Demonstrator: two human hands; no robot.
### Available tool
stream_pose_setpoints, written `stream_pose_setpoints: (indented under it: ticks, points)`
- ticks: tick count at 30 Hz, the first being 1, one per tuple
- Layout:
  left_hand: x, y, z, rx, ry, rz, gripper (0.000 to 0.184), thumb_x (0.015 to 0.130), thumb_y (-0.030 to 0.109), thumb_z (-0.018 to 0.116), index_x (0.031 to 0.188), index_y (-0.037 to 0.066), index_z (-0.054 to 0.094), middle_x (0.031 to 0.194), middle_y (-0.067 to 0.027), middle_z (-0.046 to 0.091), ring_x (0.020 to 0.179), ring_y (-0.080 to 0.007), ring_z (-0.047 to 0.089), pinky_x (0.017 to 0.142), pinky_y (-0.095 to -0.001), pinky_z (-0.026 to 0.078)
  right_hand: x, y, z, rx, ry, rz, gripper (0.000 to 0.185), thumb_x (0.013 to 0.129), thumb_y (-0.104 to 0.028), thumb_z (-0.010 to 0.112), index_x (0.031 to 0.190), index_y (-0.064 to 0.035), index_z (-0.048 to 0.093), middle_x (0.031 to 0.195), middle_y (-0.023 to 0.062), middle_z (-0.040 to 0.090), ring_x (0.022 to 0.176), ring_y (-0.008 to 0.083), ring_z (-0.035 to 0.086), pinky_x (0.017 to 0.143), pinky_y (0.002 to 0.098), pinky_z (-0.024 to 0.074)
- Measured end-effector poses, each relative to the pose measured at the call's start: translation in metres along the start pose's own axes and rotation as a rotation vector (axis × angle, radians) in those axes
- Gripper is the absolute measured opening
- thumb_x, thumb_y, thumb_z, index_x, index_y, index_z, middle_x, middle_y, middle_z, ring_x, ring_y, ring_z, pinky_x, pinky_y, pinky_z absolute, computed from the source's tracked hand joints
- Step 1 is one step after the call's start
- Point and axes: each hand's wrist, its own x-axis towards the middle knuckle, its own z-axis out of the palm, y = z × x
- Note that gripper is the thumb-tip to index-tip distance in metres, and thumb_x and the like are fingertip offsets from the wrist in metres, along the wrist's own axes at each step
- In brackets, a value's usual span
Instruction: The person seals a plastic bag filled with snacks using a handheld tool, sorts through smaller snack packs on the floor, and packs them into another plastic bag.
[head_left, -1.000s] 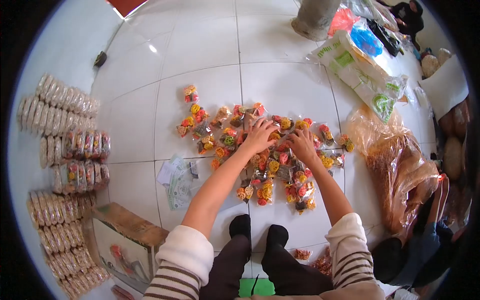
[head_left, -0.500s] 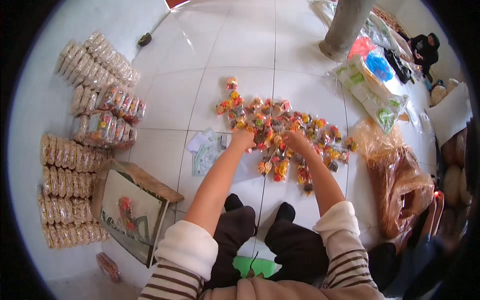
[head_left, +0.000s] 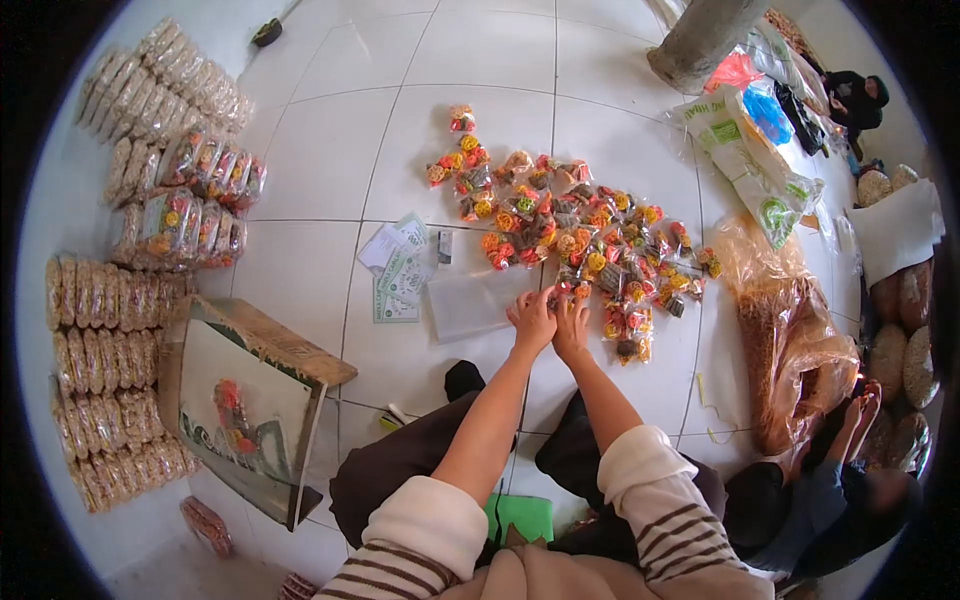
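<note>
Many small clear packets of coloured curly snacks [head_left: 525, 203] lie spread over the white tiled floor in front of me. My left hand [head_left: 533, 318] and my right hand [head_left: 571, 322] are close together at the pile's near edge. Their fingers are bent inward around a small packet, which they mostly cover. A clear plastic sheet or bag [head_left: 468, 305] lies flat just left of my left hand. Green and white printed papers [head_left: 402, 280] are beyond it to the left.
Stacked snack packs [head_left: 110, 300] line the left wall beside a cardboard box [head_left: 250, 400]. On the right are a large brown plastic bag [head_left: 795, 340], a green-white sack [head_left: 750, 165] and a pillar [head_left: 695, 45]. Two other people sit at the right.
My hands have come from apart over the pile to close together at its near edge. The view has shifted, and my legs are now bent, with knees out to the sides.
</note>
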Motion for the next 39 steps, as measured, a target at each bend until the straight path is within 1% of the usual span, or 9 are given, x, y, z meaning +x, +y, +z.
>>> stream_pose_setpoints:
  ticks: [4, 7, 9, 12, 16, 21, 30, 33, 39]
  points:
    - [-0.005, -0.001, 0.002, -0.051, 0.08, -0.078, 0.041, 0.076, 0.014, 0.05, 0.117, 0.015, 0.044, 0.118, -0.0083, 0.047, 0.119, -0.0266, 0.031, 0.09, -0.0658, 0.02, 0.02, 0.01, 0.016, 0.195, 0.134, -0.072, 0.049, 0.075, -0.014, 0.057, 0.12, -0.0095, 0.039, 0.117, 0.0217, 0.045, 0.101, 0.0402, 0.047, 0.07, 0.0438, 0.0453]
    - [0.001, -0.01, 0.003, -0.266, 0.11, -0.091, 0.042, 0.083, 0.022, 0.048, 0.122, 0.009, 0.04, 0.109, -0.0121, 0.052, 0.106, -0.0271, 0.045, 0.087, -0.0496, 0.034, 0.029, 0.004, -0.006, 0.857, 0.086, 0.155, 0.032, 0.079, -0.015, 0.056, 0.107, -0.0059, 0.044, 0.07, 0.0048, 0.057, 0.058, 0.0168, 0.055, 0.05, 0.028, 0.0442]
    - [0.003, -0.011, -0.005, -0.967, -0.089, -0.155, 0.044, 0.089, 0.032, 0.045, 0.124, 0.006, 0.041, 0.098, -0.0084, 0.057, 0.083, -0.0171, 0.056, 0.072, -0.0269, 0.045, 0.023, -0.007, -0.036, 1.069, 0.002, 0.152, 0.027, 0.079, -0.012, 0.055, 0.104, -0.0045, 0.047, 0.072, 0.0035, 0.057, 0.06, 0.0132, 0.055, 0.05, 0.0251, 0.0432]
    - [-0.009, 0.016, -0.031, -1.349, -0.015, -0.116, 0.04, 0.091, 0.037, 0.041, 0.115, 0.006, 0.049, 0.095, -0.0018, 0.056, 0.082, -0.0108, 0.054, 0.074, -0.0249, 0.044, 0.004, -0.033, -0.063, 1.525, -0.075, 0.077, 0.021, 0.079, -0.004, 0.051, 0.099, -0.0036, 0.052, 0.077, 0.0021, 0.057, 0.06, 0.01, 0.054, 0.049, 0.0216, 0.0416]
    - [-0.031, 0.044, -0.1, -0.985, 0.067, -0.063, 0.036, 0.082, 0.03, 0.059, 0.108, 0.005, 0.054, 0.096, -0.0035, 0.058, 0.084, -0.013, 0.055, 0.073, -0.0268, 0.045, -0.025, -0.047, -0.095, 1.829, -0.197, -0.088, 0.028, 0.082, -0.011, 0.044, 0.109, -0.0067, 0.052, 0.089, 0.0016, 0.057, 0.078, 0.0108, 0.054, 0.061, 0.0219, 0.0408]
    - [-0.057, 0.016, -0.148, -0.586, 0.195, 0.012, 0.052, 0.06, 0.043, 0.074, 0.089, 0.001, 0.06, 0.082, -0.0097, 0.064, 0.072, -0.0176, 0.062, 0.065, -0.0274, 0.047, -0.045, -0.047, -0.095, 1.679, -0.23, 0.057, 0.033, 0.083, -0.02, 0.043, 0.114, -0.009, 0.051, 0.103, 0.0015, 0.056, 0.094, 0.0132, 0.049, 0.08, 0.0304, 0.0386]
    - [-0.042, -0.054, -0.128, -1.126, 0.028, -0.404, 0.033, 0.077, 0.026, 0.063, 0.1, 0.005, 0.054, 0.081, -0.0035, 0.06, 0.073, -0.0119, 0.06, 0.061, -0.0269, 0.048, -0.013, 0.012, -0.011, 1.166, -0.205, 0.466, 0.035, 0.079, -0.026, 0.055, 0.11, -0.0105, 0.052, 0.099, 0.0088, 0.057, 0.082, 0.0207, 0.056, 0.073, 0.0387, 0.0451]
    - [-0.029, -0.061, -0.117, -1.372, -0.056, -0.469, 0.037, 0.08, 0.022, 0.06, 0.114, 0.012, 0.049, 0.082, -0.0026, 0.059, 0.068, -0.011, 0.059, 0.056, -0.0255, 0.048, -0.006, 0.001, 0.015, 0.438, 0.303, 0.013, 0.039, 0.068, -0.011, 0.063, 0.106, -0.0128, 0.053, 0.109, 0.0135, 0.05, 0.102, 0.0302, 0.046, 0.087, 0.0431, 0.037]
    - [-0.008, -0.087, -0.087, -1.459, -0.132, -0.458, 0.048, 0.082, 0.026, 0.056, 0.127, 0.024, 0.04, 0.083, -0.001, 0.054, 0.061, -0.0084, 0.053, 0.049, -0.0226, 0.043, -0.006, -0.027, 0.026, 0.015, 0.304, -0.318, 0.056, 0.07, -0.001, 0.054, 0.121, -0.0179, 0.041, 0.123, 0.0036, 0.043, 0.111, 0.0298, 0.038, 0.09, 0.0437, 0.0333]
